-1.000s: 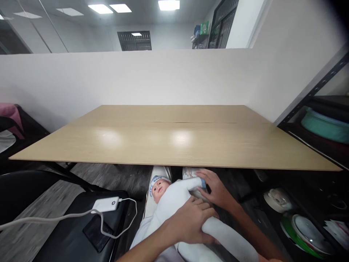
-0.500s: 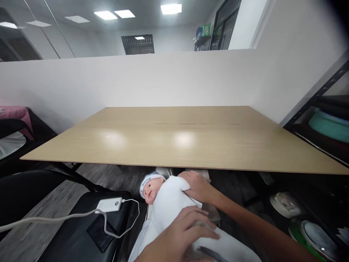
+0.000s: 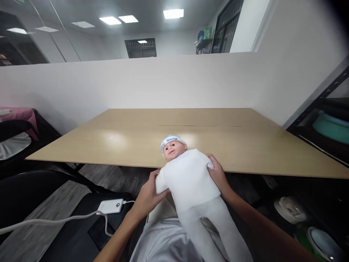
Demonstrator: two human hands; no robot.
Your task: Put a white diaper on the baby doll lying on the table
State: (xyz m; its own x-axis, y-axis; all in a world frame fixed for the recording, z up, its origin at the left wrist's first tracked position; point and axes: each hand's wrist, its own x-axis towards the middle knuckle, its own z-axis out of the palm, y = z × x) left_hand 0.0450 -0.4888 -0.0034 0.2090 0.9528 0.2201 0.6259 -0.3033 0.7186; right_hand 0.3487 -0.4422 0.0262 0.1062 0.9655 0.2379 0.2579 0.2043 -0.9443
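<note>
A baby doll (image 3: 188,178) in a white top, pale trousers and a white cap with blue lettering is held up between my hands. Its face points toward me, and its head appears in front of the table's near edge. My left hand (image 3: 149,193) is closed round the doll's sleeve on the left side. On the other side, my right hand (image 3: 217,174) grips the doll at its right-hand sleeve, the fingers partly hidden behind the cloth. The doll's legs hang down over my lap (image 3: 166,240).
A wooden table (image 3: 131,140) spans the view before a white wall. At left, a black chair (image 3: 73,222) holds a white power bank (image 3: 111,206) with a cable and a dark phone (image 3: 99,233). A dark shelf (image 3: 327,98) with a teal item stands at right.
The doll has risen from my lap, turned more upright and moved rightward. My left hand, hovering over its body before, now holds a sleeve. My right hand has moved up with the doll.
</note>
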